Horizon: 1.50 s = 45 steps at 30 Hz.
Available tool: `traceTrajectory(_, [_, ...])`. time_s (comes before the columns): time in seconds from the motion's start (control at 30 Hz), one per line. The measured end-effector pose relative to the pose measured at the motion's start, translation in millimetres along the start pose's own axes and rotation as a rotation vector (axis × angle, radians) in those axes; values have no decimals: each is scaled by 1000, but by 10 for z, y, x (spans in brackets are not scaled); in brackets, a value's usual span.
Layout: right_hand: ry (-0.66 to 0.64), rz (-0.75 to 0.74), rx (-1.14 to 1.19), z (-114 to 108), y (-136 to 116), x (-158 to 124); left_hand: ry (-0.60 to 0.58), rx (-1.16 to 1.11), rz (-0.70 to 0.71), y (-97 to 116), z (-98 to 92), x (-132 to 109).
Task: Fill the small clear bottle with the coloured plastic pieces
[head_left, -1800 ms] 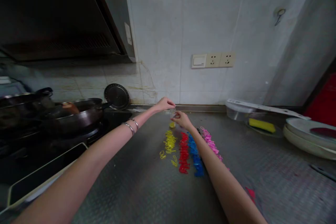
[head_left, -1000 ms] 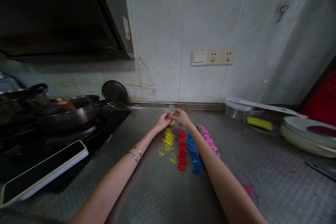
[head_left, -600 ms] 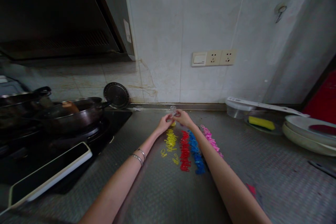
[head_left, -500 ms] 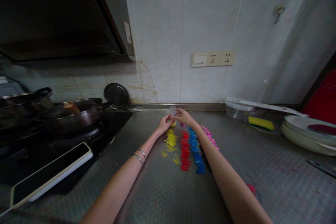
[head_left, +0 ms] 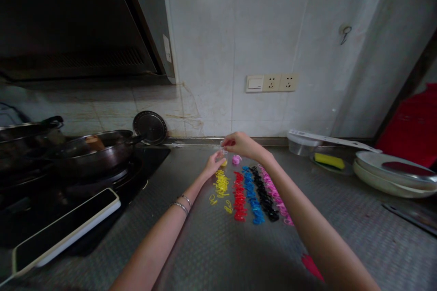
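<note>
At the far side of the counter my left hand (head_left: pixel 214 163) is closed round a small clear container (head_left: pixel 222 149). A yellow lump (head_left: pixel 224 163) shows just below those fingers; whether it is inside the container I cannot tell. Over the container's top my right hand (head_left: pixel 241 144) is bent down with its fingers pinched; what they hold is hidden. Beside them sits a small pink object (head_left: pixel 236 159). Toward me lie rows of little rubber bands: yellow bands (head_left: pixel 221 184), red bands (head_left: pixel 239 196), blue bands (head_left: pixel 252 196), black bands (head_left: pixel 264 194) and pink bands (head_left: pixel 275 193).
A white-edged phone-like device (head_left: pixel 66 232) lies across the stove edge at left, near a pan (head_left: pixel 102 150). At right stand a clear plastic tub (head_left: pixel 302 145), a yellow sponge (head_left: pixel 329 161) and stacked plates (head_left: pixel 396 177). Something red (head_left: pixel 311 266) lies by my right forearm.
My right hand has risen and turned over the top of the clear container. My left hand stays in place. The black row and small pink object now show more fully.
</note>
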State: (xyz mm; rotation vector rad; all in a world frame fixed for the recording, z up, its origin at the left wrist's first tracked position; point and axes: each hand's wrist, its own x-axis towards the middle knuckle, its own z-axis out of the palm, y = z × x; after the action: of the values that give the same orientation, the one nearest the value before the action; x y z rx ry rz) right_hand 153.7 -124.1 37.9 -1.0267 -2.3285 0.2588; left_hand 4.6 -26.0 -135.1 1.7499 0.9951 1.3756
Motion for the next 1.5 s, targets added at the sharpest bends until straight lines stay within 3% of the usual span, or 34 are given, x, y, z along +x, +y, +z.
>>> traceTrajectory(0.07, [-112,4,-90,145,-84,-104,-4,-5,-9,29,2,-5])
traceTrajectory(0.2, [-204,36,-268,427,-144,-466,22,-50,-35,64,8,-22])
traceTrajectory(0.43, [-362,1,-362,736,-186,-905,35,-29,-27,73,-1,-37])
traceTrajectory(0.9, [-430,24,-223,941,-156,-914,57,-29,-38,81,4,-40])
traceTrajectory(1.07, [-359,11,-123,930,-131,-790,52,-46,-22,92,2,-43])
traceTrajectory(1.23, [-260,-92,-17,953,-93,-618,54,-59,-10,61,5,-35])
traceTrajectory(1.5, [-302,-126,-32,1019,-34,-623,54,-88,-12,72,-4,-44])
